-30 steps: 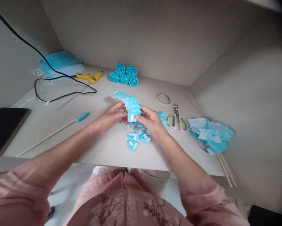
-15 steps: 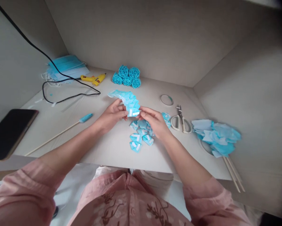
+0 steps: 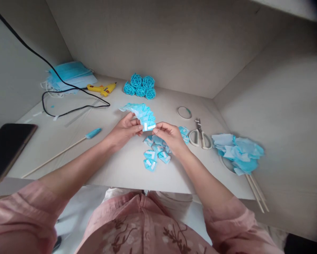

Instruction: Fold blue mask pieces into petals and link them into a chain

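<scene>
A curved strip of overlapping light-blue folded pieces (image 3: 144, 113), with white tape tabs at its near end, is held above the table. My left hand (image 3: 126, 129) is closed on it, thumb in front and fingers behind. My right hand (image 3: 169, 135) pinches the strip's near right corner between thumb and fingertips. Beneath my right hand lie several loose blue folded pieces (image 3: 150, 164) with white tape on them, partly hidden by the hand.
Several blue rosettes (image 3: 140, 91) stand at the back, beside a yellow glue gun (image 3: 102, 89) and blue face masks (image 3: 70, 74). A blue-tipped stick (image 3: 93, 133) and a phone (image 3: 11, 148) lie left. Rightward are a tape roll (image 3: 184, 112), scissors (image 3: 200, 137) and crumpled blue fabric (image 3: 240, 150).
The whole view has shifted slightly. My right fingers have moved a little at the strip's taped corner; both hands keep hold of the strip.
</scene>
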The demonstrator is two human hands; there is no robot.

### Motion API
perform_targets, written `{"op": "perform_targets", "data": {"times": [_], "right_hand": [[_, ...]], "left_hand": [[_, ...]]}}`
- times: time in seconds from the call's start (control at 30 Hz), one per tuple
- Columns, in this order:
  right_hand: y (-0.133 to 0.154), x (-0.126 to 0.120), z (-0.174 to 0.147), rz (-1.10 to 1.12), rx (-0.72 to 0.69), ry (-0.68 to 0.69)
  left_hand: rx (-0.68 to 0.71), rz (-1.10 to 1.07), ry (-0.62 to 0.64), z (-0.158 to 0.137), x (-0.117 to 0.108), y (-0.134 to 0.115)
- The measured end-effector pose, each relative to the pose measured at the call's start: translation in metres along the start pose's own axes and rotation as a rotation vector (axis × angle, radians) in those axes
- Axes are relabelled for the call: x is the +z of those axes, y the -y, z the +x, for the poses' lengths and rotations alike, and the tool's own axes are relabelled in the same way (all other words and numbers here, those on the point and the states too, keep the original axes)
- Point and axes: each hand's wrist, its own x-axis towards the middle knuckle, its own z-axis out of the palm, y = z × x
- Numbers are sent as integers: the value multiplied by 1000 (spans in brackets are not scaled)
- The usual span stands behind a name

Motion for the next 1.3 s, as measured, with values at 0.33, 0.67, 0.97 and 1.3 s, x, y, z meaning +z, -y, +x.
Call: {"op": "perform_targets", "data": {"times": [0.33, 0.67, 0.97, 1.3], "right_hand": [[-2, 1, 1, -12, -71, -137], [5, 2, -4, -234, -227, -202], [-2, 3, -3, -452, -430, -245], [-6, 4, -2, -654, -577, -205]], "left_hand": [[-56, 375, -257, -2, -1, -2], [547, 1012, -136, -9, 22, -22], [740, 1436, 0, 5, 26, -27], [509, 1182, -68, 1, 26, -20]]}}
